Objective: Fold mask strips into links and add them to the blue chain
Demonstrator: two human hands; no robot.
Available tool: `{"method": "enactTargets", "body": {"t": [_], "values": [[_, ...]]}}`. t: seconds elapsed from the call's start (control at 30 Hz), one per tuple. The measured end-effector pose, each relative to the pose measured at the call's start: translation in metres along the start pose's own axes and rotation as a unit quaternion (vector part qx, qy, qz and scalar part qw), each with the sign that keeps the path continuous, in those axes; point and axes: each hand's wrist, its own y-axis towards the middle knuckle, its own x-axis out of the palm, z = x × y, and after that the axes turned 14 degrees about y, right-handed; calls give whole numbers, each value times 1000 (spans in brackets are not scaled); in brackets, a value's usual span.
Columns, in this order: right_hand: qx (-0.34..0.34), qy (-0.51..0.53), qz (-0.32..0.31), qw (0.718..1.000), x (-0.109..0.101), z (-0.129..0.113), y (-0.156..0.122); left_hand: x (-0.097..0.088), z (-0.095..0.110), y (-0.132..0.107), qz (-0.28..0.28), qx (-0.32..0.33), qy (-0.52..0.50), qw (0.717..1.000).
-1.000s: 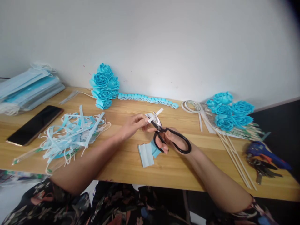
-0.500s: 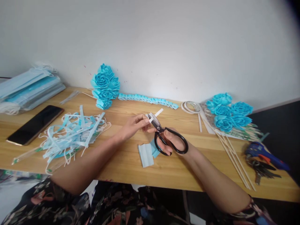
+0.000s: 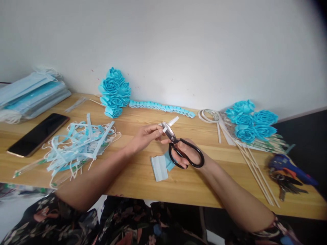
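Observation:
My right hand (image 3: pixel 190 153) has its fingers through the black loops of a pair of scissors (image 3: pixel 199 153), whose blades point up and left. A narrow white strip (image 3: pixel 174 121) crosses at the blades. Its near end is by the closed fingertips of my left hand (image 3: pixel 146 136), which pinch it. Part of the strip lies behind the blades and fingers. Below the scissors, a pleated light blue fabric piece (image 3: pixel 159 168) and a bluer piece (image 3: pixel 169 161) lie on the wooden table (image 3: pixel 127 183).
Left are a mask stack (image 3: pixel 35 95), a phone (image 3: pixel 38 134) and a heap of strips and ear loops (image 3: pixel 81 146). Blue fabric roses (image 3: pixel 112 88) and a pleated blue band (image 3: pixel 160 107) are at the back. Right lie tape rolls (image 3: pixel 209 115), more roses (image 3: pixel 245 122), sticks (image 3: pixel 255 177), a glue gun (image 3: pixel 283 165) and keys (image 3: pixel 286 187).
The scissor blades have drawn closer together at the white strip, and the right fingers have tightened in the loops. My left hand stays almost still.

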Motion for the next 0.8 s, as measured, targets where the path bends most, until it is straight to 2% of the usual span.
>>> {"method": "enactTargets", "body": {"t": [0.17, 0.37, 0.53, 0.8], "values": [[4, -19, -5, 1000, -2, 0, 0, 0, -4, 1, -15, 8, -16, 1000], [12, -26, -21, 999, 0, 2, -2, 0, -12, 2, -6, 16, -4, 1000], [71, -50, -54, 995, 11, 1, -4, 1, -13, 3, 19, -33, -19, 999], [-4, -34, -68, 997, 5, -2, -2, 2, -13, 3, 41, -6, -37, 998]]}}
